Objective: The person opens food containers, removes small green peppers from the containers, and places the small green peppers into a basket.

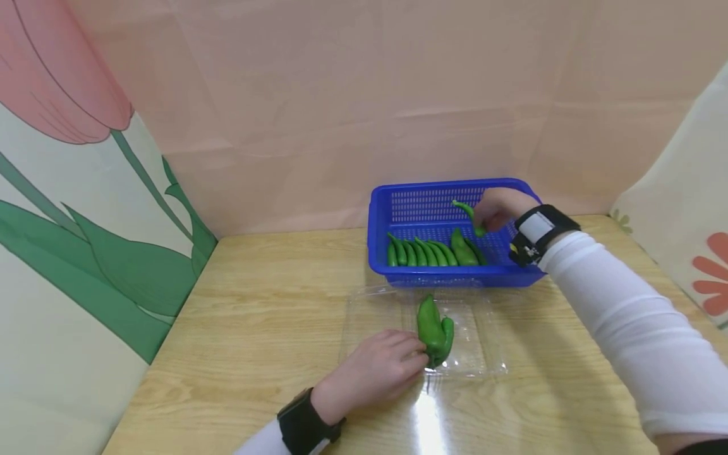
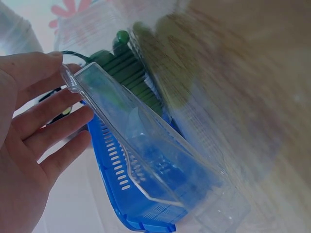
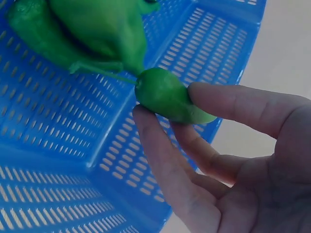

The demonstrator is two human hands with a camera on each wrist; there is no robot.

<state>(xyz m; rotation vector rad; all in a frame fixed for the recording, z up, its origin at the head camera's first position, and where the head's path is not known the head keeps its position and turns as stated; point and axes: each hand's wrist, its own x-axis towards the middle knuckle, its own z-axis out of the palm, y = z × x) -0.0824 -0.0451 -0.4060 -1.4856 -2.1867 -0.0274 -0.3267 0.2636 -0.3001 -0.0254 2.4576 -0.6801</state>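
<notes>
Left hand [image 1: 372, 373], nearest, rests relaxed fingers against the clear tray's [image 1: 483, 360] edge, beside two peppers [image 1: 434, 330]. That flimsy tray could skid or tip. Farther off, right hand [image 1: 500, 208] pinches a green pepper [image 1: 471, 216] over the blue basket [image 1: 392, 265]; its light grip might slip.

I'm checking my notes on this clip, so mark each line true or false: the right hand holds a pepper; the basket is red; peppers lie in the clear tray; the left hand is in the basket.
1. The right hand holds a pepper. True; fingers pinch it over the basket.
2. The basket is red. False; it is blue.
3. Peppers lie in the clear tray. True.
4. The left hand is in the basket. False; it rests at the tray's edge, touching the peppers there.
</notes>
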